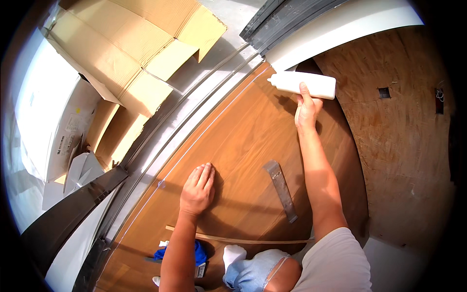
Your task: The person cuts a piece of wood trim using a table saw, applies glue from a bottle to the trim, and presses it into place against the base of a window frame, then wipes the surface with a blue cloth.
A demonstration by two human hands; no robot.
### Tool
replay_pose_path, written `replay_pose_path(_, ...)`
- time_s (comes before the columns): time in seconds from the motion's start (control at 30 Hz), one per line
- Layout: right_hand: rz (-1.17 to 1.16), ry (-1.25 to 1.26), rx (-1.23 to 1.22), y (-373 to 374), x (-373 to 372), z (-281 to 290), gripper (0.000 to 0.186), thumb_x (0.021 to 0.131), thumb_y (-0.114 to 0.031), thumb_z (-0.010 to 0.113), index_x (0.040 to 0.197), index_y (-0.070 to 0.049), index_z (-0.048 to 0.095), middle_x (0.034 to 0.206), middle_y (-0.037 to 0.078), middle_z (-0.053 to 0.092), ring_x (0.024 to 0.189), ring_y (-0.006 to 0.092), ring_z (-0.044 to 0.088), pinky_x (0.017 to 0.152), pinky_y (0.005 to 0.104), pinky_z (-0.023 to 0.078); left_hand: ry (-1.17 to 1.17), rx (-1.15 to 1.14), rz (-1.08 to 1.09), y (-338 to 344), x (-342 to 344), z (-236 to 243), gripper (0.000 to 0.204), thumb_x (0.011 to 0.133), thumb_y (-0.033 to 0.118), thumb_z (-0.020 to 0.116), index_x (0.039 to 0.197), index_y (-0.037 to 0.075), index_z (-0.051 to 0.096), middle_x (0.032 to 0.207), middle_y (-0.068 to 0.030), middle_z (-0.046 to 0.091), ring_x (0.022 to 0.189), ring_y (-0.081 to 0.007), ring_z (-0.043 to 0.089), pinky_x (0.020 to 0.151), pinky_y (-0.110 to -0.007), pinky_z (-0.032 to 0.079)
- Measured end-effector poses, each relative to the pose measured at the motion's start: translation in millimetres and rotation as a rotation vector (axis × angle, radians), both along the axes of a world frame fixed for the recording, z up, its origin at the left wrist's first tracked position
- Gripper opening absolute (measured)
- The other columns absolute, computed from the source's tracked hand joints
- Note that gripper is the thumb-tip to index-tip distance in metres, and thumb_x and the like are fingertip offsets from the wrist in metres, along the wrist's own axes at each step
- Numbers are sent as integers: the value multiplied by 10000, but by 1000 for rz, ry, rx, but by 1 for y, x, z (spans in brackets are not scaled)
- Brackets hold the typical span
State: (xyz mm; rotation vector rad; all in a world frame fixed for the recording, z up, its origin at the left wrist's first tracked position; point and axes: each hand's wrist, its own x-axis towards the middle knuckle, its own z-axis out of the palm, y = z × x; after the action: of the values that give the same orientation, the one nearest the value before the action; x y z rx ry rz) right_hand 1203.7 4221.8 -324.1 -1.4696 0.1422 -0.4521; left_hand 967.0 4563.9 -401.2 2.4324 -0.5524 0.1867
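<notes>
My right hand (pixel 307 111) is wrapped round a white squeeze bottle (pixel 318 85), thumb on top. The bottle lies sideways in the air, its narrow nozzle pointing left toward the far end of a thin white line (pixel 198 139). That line runs along the outer edge of the brown wooden floor (pixel 243 146). Palm down, my left hand (pixel 197 191) rests on the boards with its fingers stretched out, holding nothing. Between my forearms lies a flat dark grey strip (pixel 281 191), bent at its upper end.
Metal door tracks (pixel 187 109) border the floor on the left. Beyond them stand opened cardboard (pixel 112 44) and a white box (pixel 61 131). A plywood panel (pixel 394 136) is at right. Near my knees lie a thin wooden strip (pixel 243 240) and a blue cloth-like item (pixel 200 254).
</notes>
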Motion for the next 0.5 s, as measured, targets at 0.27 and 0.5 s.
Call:
replay_pose_path(0.27, -77, 705, 1155, -96, -118, -35, 582, 1051, -304, 610, 1335, 183, 468, 963, 221, 682, 726, 228, 729, 601, 256, 653, -31, 67, 18, -5, -4, -3, 515, 847, 82, 652, 1356, 0, 650, 1439, -146, 626, 1292, -339, 609, 1119, -454, 496)
replay_pose_path(0.5, -70, 755, 1430, -151, -115, -42, 809, 1052, -236, 592, 1566, 154, 104, 836, 105, 673, 656, 165, 697, 546, 253, 632, -26, 51, 6, -13, -4, -1, 493, 852, 70, 639, 1340, 4, 657, 1424, -159, 627, 1290, -354, 601, 1111, -471, 493)
